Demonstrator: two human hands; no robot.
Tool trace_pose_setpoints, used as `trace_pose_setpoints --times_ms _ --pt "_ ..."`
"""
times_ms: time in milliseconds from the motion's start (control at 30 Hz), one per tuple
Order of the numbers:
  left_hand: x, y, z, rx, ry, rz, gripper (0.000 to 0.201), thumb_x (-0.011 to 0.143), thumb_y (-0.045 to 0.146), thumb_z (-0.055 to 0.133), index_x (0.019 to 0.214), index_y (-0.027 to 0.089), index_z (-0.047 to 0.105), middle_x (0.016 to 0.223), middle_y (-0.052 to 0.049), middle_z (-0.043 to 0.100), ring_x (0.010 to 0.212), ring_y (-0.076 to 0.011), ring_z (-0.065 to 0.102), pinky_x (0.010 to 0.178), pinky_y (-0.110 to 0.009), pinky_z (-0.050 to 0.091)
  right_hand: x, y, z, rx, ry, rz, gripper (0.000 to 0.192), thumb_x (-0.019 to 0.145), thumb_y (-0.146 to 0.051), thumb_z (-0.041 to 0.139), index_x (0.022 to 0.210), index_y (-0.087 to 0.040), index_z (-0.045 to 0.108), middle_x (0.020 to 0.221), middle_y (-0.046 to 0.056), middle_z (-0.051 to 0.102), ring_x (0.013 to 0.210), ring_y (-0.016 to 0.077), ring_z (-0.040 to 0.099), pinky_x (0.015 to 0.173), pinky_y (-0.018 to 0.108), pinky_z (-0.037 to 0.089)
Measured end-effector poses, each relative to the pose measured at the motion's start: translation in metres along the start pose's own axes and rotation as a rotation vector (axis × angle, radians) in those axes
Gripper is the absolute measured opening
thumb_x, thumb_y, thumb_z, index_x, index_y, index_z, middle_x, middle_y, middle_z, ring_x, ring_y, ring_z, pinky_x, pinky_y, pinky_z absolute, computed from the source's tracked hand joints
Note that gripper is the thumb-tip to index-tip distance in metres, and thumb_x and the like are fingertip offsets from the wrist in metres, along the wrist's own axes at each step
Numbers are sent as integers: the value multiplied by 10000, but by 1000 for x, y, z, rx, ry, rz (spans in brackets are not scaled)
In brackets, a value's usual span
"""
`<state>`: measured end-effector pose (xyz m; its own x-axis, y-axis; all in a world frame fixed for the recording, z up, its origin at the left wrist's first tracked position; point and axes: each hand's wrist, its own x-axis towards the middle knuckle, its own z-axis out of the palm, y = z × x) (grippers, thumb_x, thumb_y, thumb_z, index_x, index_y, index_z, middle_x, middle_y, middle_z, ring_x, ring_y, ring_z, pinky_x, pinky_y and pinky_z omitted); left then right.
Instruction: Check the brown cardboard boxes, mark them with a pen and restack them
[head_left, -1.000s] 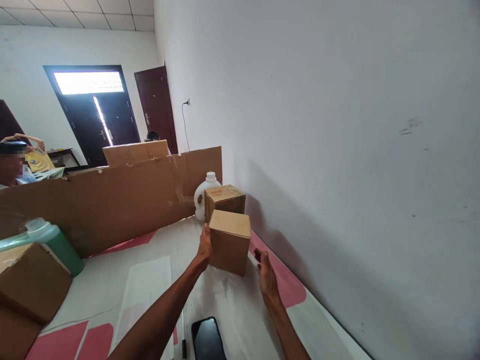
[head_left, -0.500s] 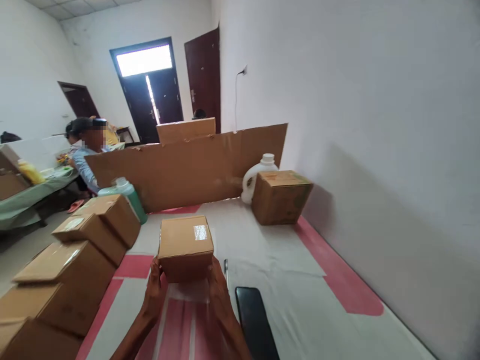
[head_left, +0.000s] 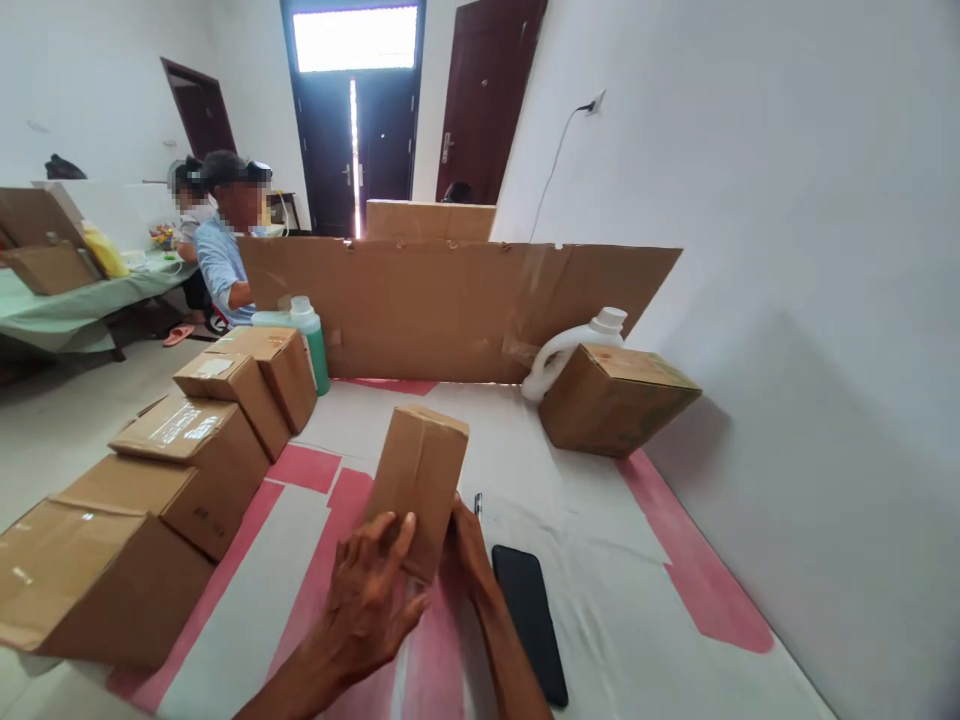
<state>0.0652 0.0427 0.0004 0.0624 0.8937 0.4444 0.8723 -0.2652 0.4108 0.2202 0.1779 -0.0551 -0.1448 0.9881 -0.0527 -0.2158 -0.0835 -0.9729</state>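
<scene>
A small brown cardboard box (head_left: 424,460) stands tilted and turned in front of me, with a taped seam along its upper face. My left hand (head_left: 371,585) has its fingers spread, the fingertips lying on the box's lower near part. At the right side, my right hand (head_left: 471,545) grips the box, its fingers partly hidden behind it. Just right of that hand lie a pen (head_left: 478,507) and a black phone (head_left: 529,625). Whether the box's underside touches the table cannot be seen.
Several cardboard boxes (head_left: 112,570) line the table's left edge. Behind them stands a green bottle (head_left: 315,350). A cardboard panel (head_left: 435,310) crosses the back. At right are a white jug (head_left: 562,350) and a larger box (head_left: 615,405). Beyond sits a person (head_left: 217,260).
The box has been turned and tipped, so a narrower face shows. My left hand has shifted from its left side onto the near part. The camera view has swung left and lower.
</scene>
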Motion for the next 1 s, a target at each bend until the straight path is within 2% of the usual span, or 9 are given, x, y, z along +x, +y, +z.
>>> trace_pose_setpoints --times_ms 100,233,367,500,633,733,833,933,1000 --pt "7 16 0 155 -12 102 828 931 373 627 1646 269 223 1528 -141 539 1283 -358 549 1074 -501 370 3 -4 -4 5 -50 33 582 770 -738 703 981 -200 772 1002 83 795 1004 305 702 920 427 553" --pt "22 13 2 180 -54 113 848 933 330 608 1654 246 169 1648 -119 394 1370 -357 482 1103 -502 302 6 -2 -5 46 -17 101 674 797 -779 635 1126 -201 745 1089 114 788 1080 324 707 972 455 542" --pt "37 -8 -6 110 -25 6 876 914 395 655 1642 220 201 1654 -147 371 1448 -383 389 1135 -521 279 7 1 -5 129 17 180 785 803 -846 532 1182 -184 719 1045 141 795 1018 341 744 915 497 575" --pt "49 -39 -14 -15 29 -124 858 899 395 680 1618 233 241 1634 -162 382 1479 -370 356 1181 -556 275 -1 -5 2 194 -21 170 726 817 -811 568 1182 -205 735 1175 136 772 1081 323 726 935 469 572" --pt "51 -77 -13 -339 128 -345 751 895 454 679 1552 257 372 1593 -142 411 1494 -350 345 1228 -565 269 -11 -14 20 126 -103 98 618 905 -712 570 1294 -252 705 1378 99 685 1280 313 624 1017 471 527" --pt "45 -99 -9 -583 130 -476 693 890 506 674 1494 249 450 1563 -145 428 1453 -343 418 1210 -550 331 -9 -12 35 52 -120 47 618 907 -679 608 1384 -287 642 1508 73 584 1394 301 530 1104 490 469" --pt "36 -108 -5 -644 107 -512 689 904 544 639 1485 221 455 1520 -170 469 1400 -342 492 1172 -555 391 -5 -5 46 38 -102 55 707 865 -700 649 1418 -262 613 1560 85 523 1466 297 446 1197 507 370" --pt "27 -106 0 -680 94 -536 721 883 543 671 1486 212 455 1491 -172 512 1396 -344 504 1171 -552 396 -6 1 51 3 -83 60 785 830 -743 652 1424 -231 610 1569 101 508 1500 294 393 1260 507 252" --pt "21 -104 2 -701 86 -552 730 871 522 698 1486 211 458 1461 -167 552 1380 -339 524 1174 -545 393 -10 3 51 -19 -81 61 788 825 -749 649 1415 -229 619 1565 102 513 1501 291 391 1272 504 216"
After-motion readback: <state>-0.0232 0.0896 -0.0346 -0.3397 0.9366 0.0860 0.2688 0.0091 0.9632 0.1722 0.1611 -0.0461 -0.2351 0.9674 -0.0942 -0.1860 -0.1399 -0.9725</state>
